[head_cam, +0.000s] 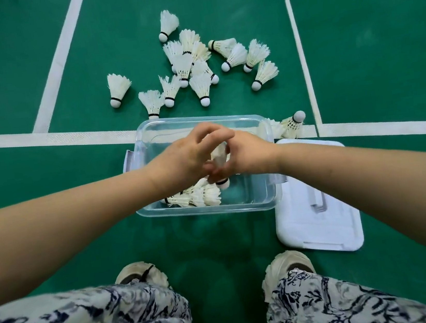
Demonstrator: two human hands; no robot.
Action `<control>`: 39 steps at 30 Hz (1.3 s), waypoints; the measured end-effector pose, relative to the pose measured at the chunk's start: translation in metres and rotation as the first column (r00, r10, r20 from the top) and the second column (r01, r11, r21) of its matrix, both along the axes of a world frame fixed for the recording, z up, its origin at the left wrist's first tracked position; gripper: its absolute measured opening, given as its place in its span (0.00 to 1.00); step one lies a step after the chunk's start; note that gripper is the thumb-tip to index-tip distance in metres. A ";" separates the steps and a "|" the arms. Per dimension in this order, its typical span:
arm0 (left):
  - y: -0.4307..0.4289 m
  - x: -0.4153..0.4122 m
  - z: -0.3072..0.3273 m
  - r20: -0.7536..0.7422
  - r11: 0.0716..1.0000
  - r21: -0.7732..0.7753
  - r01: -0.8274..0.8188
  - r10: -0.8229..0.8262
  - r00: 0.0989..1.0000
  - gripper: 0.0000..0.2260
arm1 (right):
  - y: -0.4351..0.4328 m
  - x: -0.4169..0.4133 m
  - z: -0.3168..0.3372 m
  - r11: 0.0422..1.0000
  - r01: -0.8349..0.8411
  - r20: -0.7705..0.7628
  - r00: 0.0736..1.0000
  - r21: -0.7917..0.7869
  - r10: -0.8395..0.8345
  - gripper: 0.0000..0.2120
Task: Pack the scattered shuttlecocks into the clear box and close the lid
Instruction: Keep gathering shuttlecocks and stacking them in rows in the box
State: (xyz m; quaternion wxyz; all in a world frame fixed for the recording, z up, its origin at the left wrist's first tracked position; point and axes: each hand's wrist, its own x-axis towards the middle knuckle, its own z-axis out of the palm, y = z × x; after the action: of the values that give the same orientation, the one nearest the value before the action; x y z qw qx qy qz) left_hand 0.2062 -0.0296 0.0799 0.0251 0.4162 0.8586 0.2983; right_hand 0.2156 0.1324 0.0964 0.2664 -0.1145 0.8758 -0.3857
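Fingers of the left hand (pixel 187 159) and right hand (pixel 248 154) curl round one shuttlecock (pixel 219 157), cork down, mid-frame over the clear box (pixel 207 210). It is probably feather-light with a brittle skirt, so best held near the cork. Both wrists bend inward, forearms converging from the frame's sides. Loose shuttlecocks (pixel 193 63) lie upper centre, and the lid (pixel 319 217) lies lower right.

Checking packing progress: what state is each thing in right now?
Box: open.
Lid: off, lying right of box.
Packed shuttlecocks: few, lying in box.
Loose shuttlecocks: scattered beyond box.
Held shuttlecock: cork down, above box.
Left hand: holds it.
Right hand: holds it.
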 end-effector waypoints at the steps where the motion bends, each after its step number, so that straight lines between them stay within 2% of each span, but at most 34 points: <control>1: 0.002 0.001 0.001 -0.009 1.000 0.001 0.002 -0.002 1.000 0.23 | 0.001 0.001 -0.002 1.000 0.006 0.004 1.000 0.015 -0.006 0.24; 8: 0.009 0.007 0.005 0.029 1.000 -0.013 0.009 -0.009 1.000 0.23 | 0.002 0.004 -0.016 0.997 0.049 -0.024 0.999 0.066 -0.047 0.27; 10: 0.010 0.006 0.006 0.001 0.998 -0.035 -0.054 0.054 0.999 0.27 | 0.005 0.004 -0.020 0.995 0.048 -0.022 0.999 0.093 -0.047 0.34; 12: 0.011 0.004 0.006 0.053 0.972 -0.113 -0.206 0.213 0.976 0.35 | 0.011 0.004 -0.022 0.989 0.068 -0.014 0.998 0.131 -0.067 0.38; 15: 0.013 0.003 0.002 0.337 0.905 -0.178 -0.386 0.424 0.840 0.39 | 0.016 0.006 -0.020 0.988 0.133 0.000 0.991 0.080 -0.133 0.37; 17: 0.012 0.002 -0.004 0.459 0.896 -0.219 -0.385 0.443 0.770 0.34 | 0.016 0.007 -0.020 0.986 0.160 -0.003 0.987 0.038 -0.160 0.37; 21: 0.010 0.002 -0.009 0.527 0.926 -0.217 -0.309 0.377 0.761 0.20 | 0.016 0.010 -0.019 0.988 0.150 -0.014 0.989 0.022 -0.150 0.35; 23: 0.009 0.002 -0.009 0.606 0.939 -0.168 -0.300 0.339 0.719 0.15 | 0.016 0.010 -0.018 0.987 0.160 -0.024 0.987 0.007 -0.160 0.35; 27: 0.005 0.001 -0.013 0.850 0.950 -0.025 -0.311 0.184 0.494 0.11 | 0.018 0.011 -0.015 0.980 0.199 -0.075 0.977 0.005 -0.199 0.36; 29: 0.004 0.000 -0.014 0.901 0.950 -0.016 -0.313 0.149 0.407 0.14 | 0.018 0.012 -0.015 0.980 0.199 -0.097 0.975 0.001 -0.198 0.37; 31: 0.004 0.000 -0.015 0.923 0.954 -0.033 -0.299 0.144 0.358 0.09 | 0.019 0.013 -0.015 0.981 0.194 -0.073 0.978 -0.009 -0.194 0.38; 33: 0.006 -0.002 -0.017 0.925 0.950 -0.038 -0.309 0.150 0.350 0.06 | 0.022 0.013 -0.015 0.977 0.212 -0.028 0.977 -0.036 -0.213 0.38; 35: 0.006 -0.004 -0.016 0.904 0.940 -0.050 -0.337 0.186 0.384 0.09 | 0.025 0.011 -0.015 0.974 0.220 -0.025 0.975 -0.058 -0.222 0.36; 37: 0.005 -0.007 -0.017 0.888 0.932 -0.064 -0.356 0.216 0.405 0.11 | 0.026 0.008 -0.014 0.987 0.161 -0.069 0.985 0.003 -0.160 0.33; 39: 0.008 -0.007 -0.019 0.850 0.936 -0.103 -0.337 0.259 0.460 0.11 | 0.027 0.004 -0.015 0.989 0.065 -0.121 0.991 0.134 -0.049 0.31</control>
State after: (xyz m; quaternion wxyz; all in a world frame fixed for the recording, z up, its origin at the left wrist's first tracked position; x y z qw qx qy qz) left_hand 0.1995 -0.0216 0.0611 0.3730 0.0600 0.7812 0.4971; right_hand 0.2201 0.1596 0.0819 0.2105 -0.0933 0.9174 -0.3246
